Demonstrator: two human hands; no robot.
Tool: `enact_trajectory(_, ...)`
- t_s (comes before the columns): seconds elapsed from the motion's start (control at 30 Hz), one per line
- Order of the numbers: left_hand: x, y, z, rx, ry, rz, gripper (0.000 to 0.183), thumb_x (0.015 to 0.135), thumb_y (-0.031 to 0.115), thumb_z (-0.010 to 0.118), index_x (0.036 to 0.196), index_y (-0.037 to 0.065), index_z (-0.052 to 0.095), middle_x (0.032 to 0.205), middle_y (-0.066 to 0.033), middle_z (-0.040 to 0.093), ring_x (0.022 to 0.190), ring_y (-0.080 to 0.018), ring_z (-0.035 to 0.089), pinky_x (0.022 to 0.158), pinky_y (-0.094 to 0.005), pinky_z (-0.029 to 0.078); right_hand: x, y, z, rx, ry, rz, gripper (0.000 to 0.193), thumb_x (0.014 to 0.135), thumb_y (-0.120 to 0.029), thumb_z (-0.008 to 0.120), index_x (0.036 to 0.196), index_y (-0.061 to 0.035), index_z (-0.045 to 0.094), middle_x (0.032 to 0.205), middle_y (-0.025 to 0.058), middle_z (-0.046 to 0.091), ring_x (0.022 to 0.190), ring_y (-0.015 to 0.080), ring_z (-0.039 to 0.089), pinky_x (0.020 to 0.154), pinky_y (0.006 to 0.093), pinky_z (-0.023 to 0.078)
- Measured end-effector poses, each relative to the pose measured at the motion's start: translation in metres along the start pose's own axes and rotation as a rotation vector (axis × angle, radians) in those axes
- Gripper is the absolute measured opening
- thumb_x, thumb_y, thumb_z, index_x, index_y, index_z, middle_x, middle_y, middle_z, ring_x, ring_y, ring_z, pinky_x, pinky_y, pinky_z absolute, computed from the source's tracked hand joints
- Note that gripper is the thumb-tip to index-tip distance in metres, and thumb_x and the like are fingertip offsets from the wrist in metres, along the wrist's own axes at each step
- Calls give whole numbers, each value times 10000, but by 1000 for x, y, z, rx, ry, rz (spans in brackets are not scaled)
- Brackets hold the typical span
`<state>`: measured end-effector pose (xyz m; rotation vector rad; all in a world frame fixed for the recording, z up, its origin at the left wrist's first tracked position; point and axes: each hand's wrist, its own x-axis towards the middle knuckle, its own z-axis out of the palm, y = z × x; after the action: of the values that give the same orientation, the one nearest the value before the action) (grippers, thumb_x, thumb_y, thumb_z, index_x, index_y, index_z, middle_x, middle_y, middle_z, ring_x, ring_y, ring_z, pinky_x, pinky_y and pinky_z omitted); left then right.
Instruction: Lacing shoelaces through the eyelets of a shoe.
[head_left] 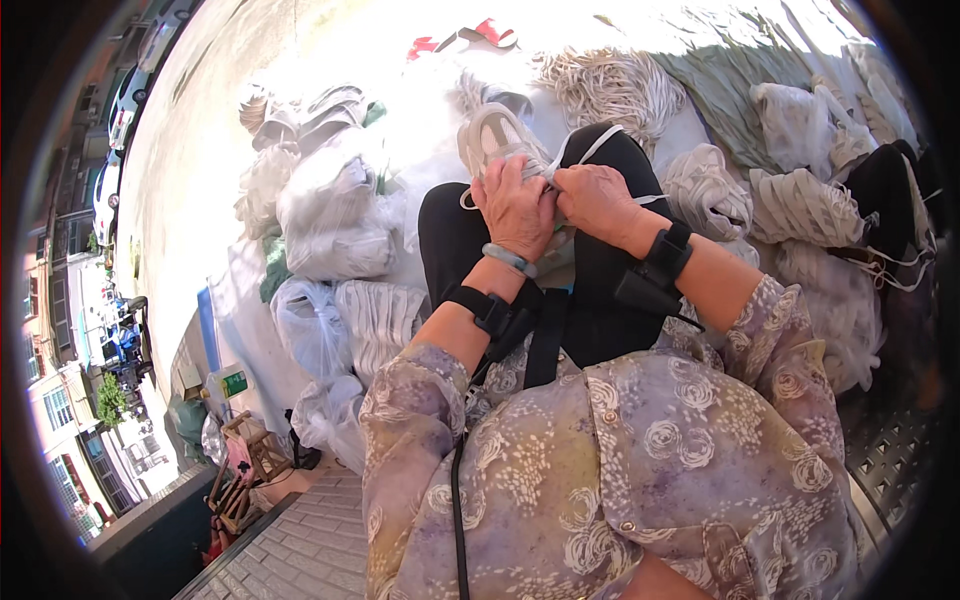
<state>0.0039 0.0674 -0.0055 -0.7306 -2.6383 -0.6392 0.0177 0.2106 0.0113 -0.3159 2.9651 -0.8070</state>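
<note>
A beige and white shoe upper [495, 132] lies between my knees, its toe pointing away from me. My left hand [515, 212] is closed over its near part, with the thumb close to the lace holes. Beside it, my right hand [603, 208] pinches a white shoelace [598, 143], whose loose length loops up over my right knee and out past the wrist. The fingertips of both hands nearly meet at the lacing. The underside of the upper is hidden by my hands.
Plastic bags of shoe uppers [335, 215] and stacked uppers [380, 320] stand to the left. A heap of white laces [610, 95] lies ahead. More bundled uppers [705, 190] sit at the right, near another person's dark-clad leg [885, 200]. A small wooden chair [250, 455] is at lower left.
</note>
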Motion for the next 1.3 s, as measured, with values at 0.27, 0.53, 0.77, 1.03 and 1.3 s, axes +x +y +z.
enact_trajectory(0.27,3,2,2,-141,77,-4,86,658,134,641,735,99,655,1096,-96,561,1074,-307,473,913,-462,302,-8,-2,1,99,94,-8,143,743,-157,536,798,-36,587,733,175,616,716,346,615,659,435,479)
enact_trajectory(0.53,-18,2,-40,-132,-106,96,79,687,79,608,761,57,626,1078,-139,547,1003,-332,507,850,-395,391,-16,5,5,-8,81,-12,188,774,-157,535,936,-62,532,721,145,586,695,323,599,611,418,468)
enact_trajectory(0.77,-21,-27,-24,-103,-119,-68,83,707,60,601,782,34,629,1032,-164,545,882,-339,556,758,-374,460,-6,2,12,26,51,12,206,767,-171,554,933,-51,523,747,153,599,704,320,603,610,413,471)
enact_trajectory(1.03,-20,-13,-49,-269,-100,36,75,686,37,613,756,11,623,1090,-165,523,944,-318,525,807,-369,432,-10,-1,5,162,-1,69,256,742,-173,577,912,-9,479,728,179,604,729,355,605,643,437,464)
enact_trajectory(1.3,-85,-66,-143,-230,-499,-104,30,688,27,601,711,10,593,938,-114,541,837,-277,531,743,-352,435,-16,8,7,205,48,75,392,730,-174,595,1047,-10,436,777,182,604,775,361,595,674,438,457)
